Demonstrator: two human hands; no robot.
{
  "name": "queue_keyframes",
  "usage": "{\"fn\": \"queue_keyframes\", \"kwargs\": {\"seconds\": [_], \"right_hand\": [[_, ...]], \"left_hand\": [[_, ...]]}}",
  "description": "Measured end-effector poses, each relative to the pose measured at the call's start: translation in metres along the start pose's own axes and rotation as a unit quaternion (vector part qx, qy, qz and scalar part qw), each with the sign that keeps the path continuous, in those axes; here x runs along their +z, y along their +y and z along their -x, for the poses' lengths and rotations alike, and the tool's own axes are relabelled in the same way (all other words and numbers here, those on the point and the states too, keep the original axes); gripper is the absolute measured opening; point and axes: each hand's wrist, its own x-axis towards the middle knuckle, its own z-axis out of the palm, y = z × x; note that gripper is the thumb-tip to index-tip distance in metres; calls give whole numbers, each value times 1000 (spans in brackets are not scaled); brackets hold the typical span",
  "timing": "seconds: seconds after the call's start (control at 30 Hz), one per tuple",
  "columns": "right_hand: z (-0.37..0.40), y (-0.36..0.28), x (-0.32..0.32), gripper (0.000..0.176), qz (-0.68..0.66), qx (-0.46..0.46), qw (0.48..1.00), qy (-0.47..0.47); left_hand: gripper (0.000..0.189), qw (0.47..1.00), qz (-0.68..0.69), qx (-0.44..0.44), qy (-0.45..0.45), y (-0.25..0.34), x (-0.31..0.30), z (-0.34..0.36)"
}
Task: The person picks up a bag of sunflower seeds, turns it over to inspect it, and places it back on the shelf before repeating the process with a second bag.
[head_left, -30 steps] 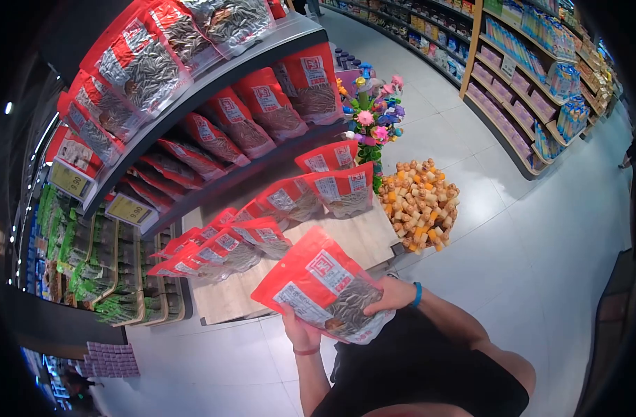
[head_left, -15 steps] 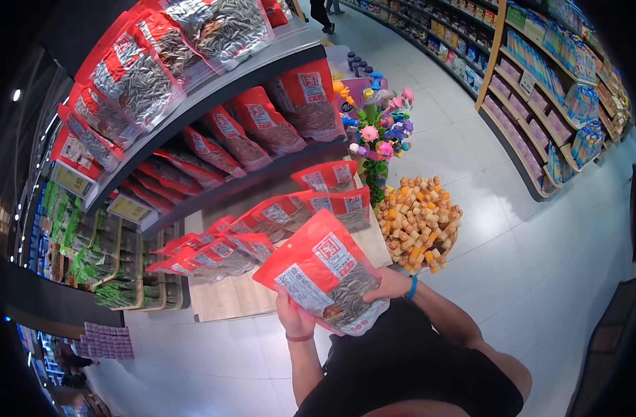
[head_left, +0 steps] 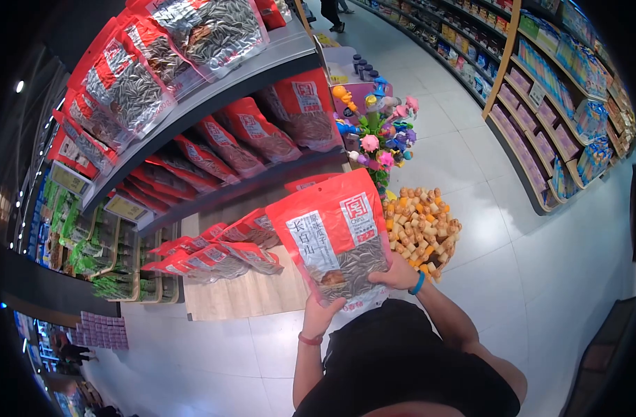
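Observation:
I hold a red bag of sunflower seeds (head_left: 335, 233) upright in front of me, its clear window showing the seeds. My left hand (head_left: 320, 314) grips its bottom left corner. My right hand (head_left: 396, 275), with a blue wristband, holds the bottom right edge. The bag hangs over the wooden bottom shelf (head_left: 248, 295), where several similar red bags (head_left: 214, 254) lie in a row.
Curved shelves (head_left: 214, 83) above carry more red seed bags. A basket of small wrapped snacks (head_left: 422, 226) and a toy flower display (head_left: 377, 135) stand to the right. A long aisle shelf (head_left: 540, 104) runs along the far right, across a light tiled floor (head_left: 554, 257).
Both hands have raised the bag from a tilted, low position to upright and higher, so it covers the bags behind it.

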Motion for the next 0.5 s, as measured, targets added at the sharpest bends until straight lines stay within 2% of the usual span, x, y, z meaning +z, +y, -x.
{"fn": "queue_keyframes", "kwargs": {"seconds": [0.07, 0.17, 0.23, 0.27, 0.33, 0.37, 0.4, 0.47, 0.5], "right_hand": [[-2, -2, -6, 67, 17, 25, 999, -16], [1, -13, 1, 70, -1, 23, 999, -26], [3, -25, 8, 59, 65, -47, 997, 22], [2, -22, 6, 59, 65, -50, 996, 19], [0, -12, 3, 55, 45, -31, 999, 1], [-1, -12, -4, 47, 41, 87, 994, -42], [-3, -10, -9, 47, 39, 87, 994, -44], [-7, -12, -12, 41, -40, -15, 996, -83], [-10, -15, -16, 41, -43, -13, 995, -85]], "left_hand": [[52, 1000, 6, -13, 7, 1, 5, -2], [51, 1000, 4, 20, 12, 1, 9, -1], [53, 998, -18, 45, 40, -5, 10, 4], [53, 998, -19, 48, 42, -9, 10, 6], [56, 997, -35, 41, 64, -15, 10, 10], [51, 996, -12, 53, 76, -9, 16, 12], [51, 996, -14, 52, 77, -14, 17, 13], [61, 995, -26, 26, 95, -20, 18, 22], [63, 995, -11, 14, 97, -22, 22, 26]]}}
